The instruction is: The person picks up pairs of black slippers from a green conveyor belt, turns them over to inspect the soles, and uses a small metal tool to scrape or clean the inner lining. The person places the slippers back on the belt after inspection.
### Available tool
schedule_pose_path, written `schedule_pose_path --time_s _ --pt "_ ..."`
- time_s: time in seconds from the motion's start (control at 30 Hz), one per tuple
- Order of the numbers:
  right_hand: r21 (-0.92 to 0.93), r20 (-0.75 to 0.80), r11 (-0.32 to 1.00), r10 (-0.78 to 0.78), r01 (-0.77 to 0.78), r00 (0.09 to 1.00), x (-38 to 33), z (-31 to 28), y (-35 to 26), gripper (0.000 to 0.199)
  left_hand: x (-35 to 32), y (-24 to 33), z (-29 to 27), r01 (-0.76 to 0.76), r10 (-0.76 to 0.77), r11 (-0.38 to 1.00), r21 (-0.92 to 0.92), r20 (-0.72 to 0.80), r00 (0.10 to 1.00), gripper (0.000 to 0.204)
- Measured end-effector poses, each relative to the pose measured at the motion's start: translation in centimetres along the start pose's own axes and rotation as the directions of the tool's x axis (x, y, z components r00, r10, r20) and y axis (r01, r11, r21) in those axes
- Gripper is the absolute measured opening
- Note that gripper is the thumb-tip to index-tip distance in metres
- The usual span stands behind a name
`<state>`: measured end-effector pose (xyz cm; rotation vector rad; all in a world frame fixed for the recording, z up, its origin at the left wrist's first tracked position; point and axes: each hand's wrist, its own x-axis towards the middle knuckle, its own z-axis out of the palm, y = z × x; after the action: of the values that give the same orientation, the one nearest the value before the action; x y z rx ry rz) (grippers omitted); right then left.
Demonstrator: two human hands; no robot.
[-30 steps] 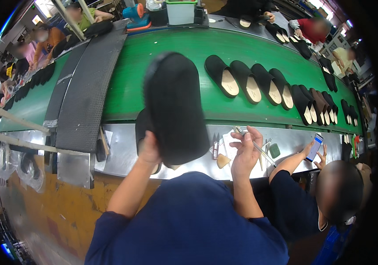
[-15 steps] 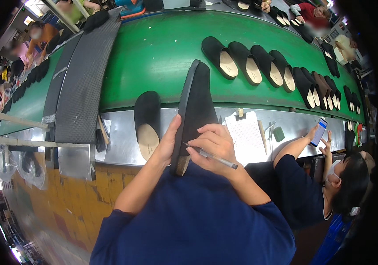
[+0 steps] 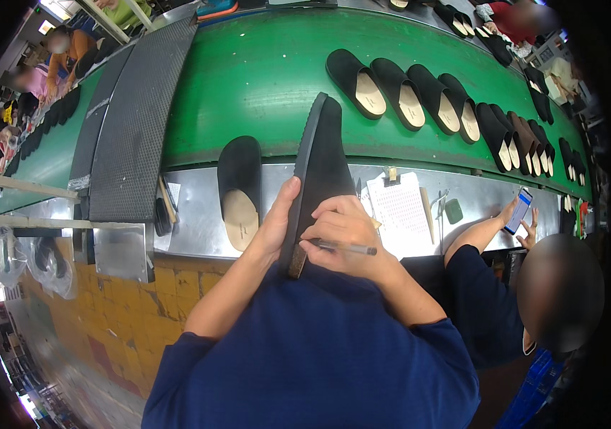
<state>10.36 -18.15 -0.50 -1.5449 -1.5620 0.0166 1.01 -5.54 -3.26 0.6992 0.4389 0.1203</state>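
Note:
My left hand (image 3: 277,223) is closed round the side of a black clog (image 3: 325,159), which is held on edge with its toe pointing away and its dark ridged sole edge turned to the left. In my right hand (image 3: 346,230) a slim pen (image 3: 352,249) is pinched, its tip at the clog's lower side near the heel. The fingers of that hand also rest against the clog's upper. A second black clog (image 3: 240,168) with a beige insole lies on the metal ledge to the left, its toe over the green belt.
A clipboard (image 3: 400,214) with a printed sheet lies on the metal ledge (image 3: 198,239). The green conveyor belt (image 3: 262,79) carries a row of black and brown clogs (image 3: 409,93). At right a co-worker holds a phone (image 3: 518,212). A black ridged mat (image 3: 137,129) stands left.
The pen has tipped from slanting down to the right to nearly level, with its tip slightly lower along the clog's side. My left hand keeps its hold.

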Motion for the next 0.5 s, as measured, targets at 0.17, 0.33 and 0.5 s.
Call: schedule_pose_path --time_s 0.17,0.33,0.5 --pt "0.016 -0.009 1.0 0.014 -0.013 1.0 0.3 -0.7 -0.1 0.016 0.0 -0.5 -0.3 0.014 -0.013 0.999 0.048 -0.027 1.0 0.063" --pt "-0.011 -0.158 1.0 -0.005 0.004 0.987 2.4 -2.7 1.3 0.016 0.2 -1.9 -1.4 -0.123 0.131 0.971 0.207 -0.024 0.991 0.064" --pt "-0.06 -0.297 0.998 -0.012 -0.006 0.955 5.2 -6.4 2.0 0.015 -0.8 -1.0 0.4 -0.161 0.14 0.946 0.282 0.093 0.986 0.077"
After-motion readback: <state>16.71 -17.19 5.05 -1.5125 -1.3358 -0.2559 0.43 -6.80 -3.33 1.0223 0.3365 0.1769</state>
